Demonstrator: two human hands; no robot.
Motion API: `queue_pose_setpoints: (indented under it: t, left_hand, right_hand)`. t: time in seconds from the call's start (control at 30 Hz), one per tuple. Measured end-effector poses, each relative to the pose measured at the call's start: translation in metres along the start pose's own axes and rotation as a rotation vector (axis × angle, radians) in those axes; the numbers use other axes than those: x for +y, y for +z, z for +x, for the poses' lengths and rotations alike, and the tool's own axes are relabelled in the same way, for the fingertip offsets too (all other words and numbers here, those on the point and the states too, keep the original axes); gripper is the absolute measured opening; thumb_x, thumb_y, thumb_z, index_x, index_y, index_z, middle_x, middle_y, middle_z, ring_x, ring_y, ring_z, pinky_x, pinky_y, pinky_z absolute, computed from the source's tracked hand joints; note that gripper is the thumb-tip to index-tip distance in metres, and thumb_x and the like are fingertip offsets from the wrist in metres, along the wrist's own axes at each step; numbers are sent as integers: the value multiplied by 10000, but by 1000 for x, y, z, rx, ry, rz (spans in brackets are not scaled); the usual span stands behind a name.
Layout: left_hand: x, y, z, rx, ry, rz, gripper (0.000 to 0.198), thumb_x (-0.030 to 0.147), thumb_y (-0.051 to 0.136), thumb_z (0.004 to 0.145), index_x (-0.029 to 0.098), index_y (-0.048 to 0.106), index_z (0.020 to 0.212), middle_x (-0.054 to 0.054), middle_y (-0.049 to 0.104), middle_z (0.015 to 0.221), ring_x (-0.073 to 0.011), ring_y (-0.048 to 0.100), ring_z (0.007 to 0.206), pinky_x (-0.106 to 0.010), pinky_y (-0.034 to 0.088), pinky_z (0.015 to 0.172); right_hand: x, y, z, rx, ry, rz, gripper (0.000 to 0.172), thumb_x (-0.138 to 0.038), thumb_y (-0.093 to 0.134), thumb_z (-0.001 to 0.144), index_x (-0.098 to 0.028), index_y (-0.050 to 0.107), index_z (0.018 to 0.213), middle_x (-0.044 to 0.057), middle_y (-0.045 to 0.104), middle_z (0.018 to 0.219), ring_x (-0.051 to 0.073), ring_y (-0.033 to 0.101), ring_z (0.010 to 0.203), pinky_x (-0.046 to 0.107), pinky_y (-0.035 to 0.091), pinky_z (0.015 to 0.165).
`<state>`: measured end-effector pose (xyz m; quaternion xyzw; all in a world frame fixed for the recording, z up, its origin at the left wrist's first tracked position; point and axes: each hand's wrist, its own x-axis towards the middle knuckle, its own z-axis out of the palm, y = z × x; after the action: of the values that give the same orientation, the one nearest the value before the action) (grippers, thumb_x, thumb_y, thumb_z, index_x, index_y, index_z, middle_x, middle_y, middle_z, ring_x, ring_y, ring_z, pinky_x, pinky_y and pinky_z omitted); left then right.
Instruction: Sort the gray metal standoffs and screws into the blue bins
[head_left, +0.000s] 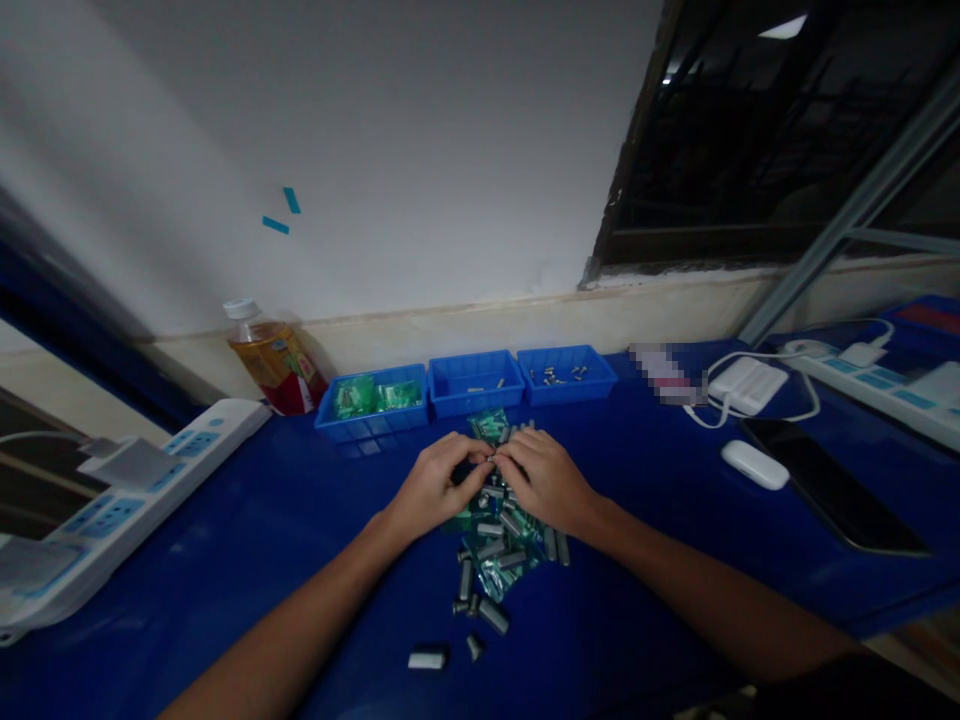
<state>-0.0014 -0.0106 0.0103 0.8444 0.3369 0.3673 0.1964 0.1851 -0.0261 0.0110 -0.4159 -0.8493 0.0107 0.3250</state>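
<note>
We see the left grip (439, 485) and the right grip (547, 480), two bare hands, which meet in the middle of the blue worktop (225, 560). Both are closed at the fingertips: the thumb and fingers of each hand pinch one small part (491, 458) between them — it looks metallic, but it is too small for us to tell its exact form. The part is held above a loose pile, and the hands hide some of what lies there.

In this pile we find metal pieces (493, 615) and green packets (495, 580), mixed together. One block (427, 659) lies apart from the others, on the side nearest to us.

Behind the pile we see three blue boxes in a row, near the wall (412, 150). The left box (375, 428) contains green packets, the middle box (480, 402) a few small bits, and the right box (570, 390) several small metal bits.

A bottle (274, 360) stands just beside the left box, and a power strip (217, 425) lies farther left. On the right we notice a phone (847, 490) — with a white case (754, 465) just beside it.
</note>
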Motion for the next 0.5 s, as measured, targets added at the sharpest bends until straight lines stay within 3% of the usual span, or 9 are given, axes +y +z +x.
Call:
queue_pose_setpoints:
  t: [0.1, 0.2, 0.5]
  left_hand:
    - [-1, -1, 1, 5, -10, 10, 133, 257, 523, 876, 164, 596, 934, -28, 614, 785, -136, 581, 746, -244, 449, 695]
    - [-1, -1, 2, -1, -28, 9, 144, 268, 511, 885, 158, 599, 916, -23, 610, 761, -133, 575, 721, -240, 439, 678]
    - [-3, 1, 2, -75, -75, 39, 197, 291, 456, 913, 172, 609, 949, -26, 639, 812, -143, 573, 741, -259, 419, 692]
  right_hand:
    - [0, -3, 0, 14, 15, 27, 93, -212, 470, 891, -175, 555, 893, 53, 611, 816, 194, 535, 793, 335, 376, 755]
    - [-1, -5, -1, 23, -9, 13, 129, -229, 512, 869, -175, 536, 984, 63, 614, 871, 204, 538, 820, 345, 378, 773]
    - [3, -5, 3, 32, -46, -58, 135, -213, 424, 926, -173, 549, 899, 54, 609, 821, 188, 534, 781, 320, 368, 721]
